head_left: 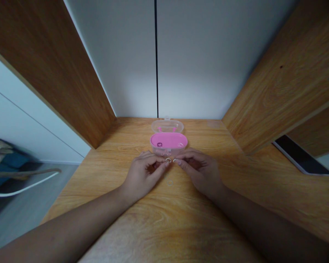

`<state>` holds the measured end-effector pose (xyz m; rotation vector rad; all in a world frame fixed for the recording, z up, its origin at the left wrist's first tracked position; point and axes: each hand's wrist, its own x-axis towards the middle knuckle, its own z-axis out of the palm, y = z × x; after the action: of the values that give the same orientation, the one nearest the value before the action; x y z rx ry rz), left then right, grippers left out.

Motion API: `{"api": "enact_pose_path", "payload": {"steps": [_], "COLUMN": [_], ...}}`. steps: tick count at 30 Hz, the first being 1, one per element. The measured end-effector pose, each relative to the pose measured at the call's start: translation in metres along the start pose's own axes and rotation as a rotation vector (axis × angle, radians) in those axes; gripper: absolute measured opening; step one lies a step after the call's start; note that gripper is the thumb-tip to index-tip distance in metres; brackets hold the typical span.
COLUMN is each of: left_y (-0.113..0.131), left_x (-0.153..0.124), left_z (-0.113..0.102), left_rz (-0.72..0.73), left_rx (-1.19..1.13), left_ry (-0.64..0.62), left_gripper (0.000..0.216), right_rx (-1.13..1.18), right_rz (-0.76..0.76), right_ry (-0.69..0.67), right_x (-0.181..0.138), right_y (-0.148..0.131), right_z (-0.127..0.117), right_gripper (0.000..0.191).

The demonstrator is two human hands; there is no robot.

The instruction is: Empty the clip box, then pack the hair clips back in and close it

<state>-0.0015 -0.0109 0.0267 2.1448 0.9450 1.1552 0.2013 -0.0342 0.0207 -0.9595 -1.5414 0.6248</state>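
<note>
My left hand (144,174) and my right hand (200,170) rest on the wooden desk (164,219), fingertips meeting in a pinch around a small clear ring (168,160). Both hands have their fingers curled and pressed together. A second small clear ring (170,182) lies loose on the desk between my wrists. Just beyond my fingers stands an open clear plastic case with a pink insert (168,140), its transparent lid (167,126) tipped back; a few small rings lie on the pink part.
Wooden side panels (285,84) wall the desk on the left and right, and a white back wall (181,54) closes the rear. A dark flat device (301,155) lies at the right. A white chair (22,180) stands on the floor at the left.
</note>
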Motion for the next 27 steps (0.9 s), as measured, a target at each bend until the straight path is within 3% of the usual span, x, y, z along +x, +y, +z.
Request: {"api": "enact_pose_path", "payload": {"steps": [6,13,27], "left_y": [0.001,0.002,0.003], "left_x": [0.0,0.0,0.001], "left_z": [0.0,0.0,0.0], "left_rz": [0.13,0.16,0.12], "left_rx": [0.027,0.042,-0.014], "left_ry": [-0.017,-0.038,0.006], "left_gripper": [0.008,0.008,0.006], "right_rx": [-0.066,-0.092,-0.178], "right_rz": [-0.052,-0.003,-0.162], "right_ry": [-0.077,-0.067,-0.117], "right_x": [0.001,-0.002,-0.001], "right_y": [-0.009,-0.008,-0.01], "right_z": [0.001,0.002,0.002], "right_gripper": [0.008,0.005,0.022]}}
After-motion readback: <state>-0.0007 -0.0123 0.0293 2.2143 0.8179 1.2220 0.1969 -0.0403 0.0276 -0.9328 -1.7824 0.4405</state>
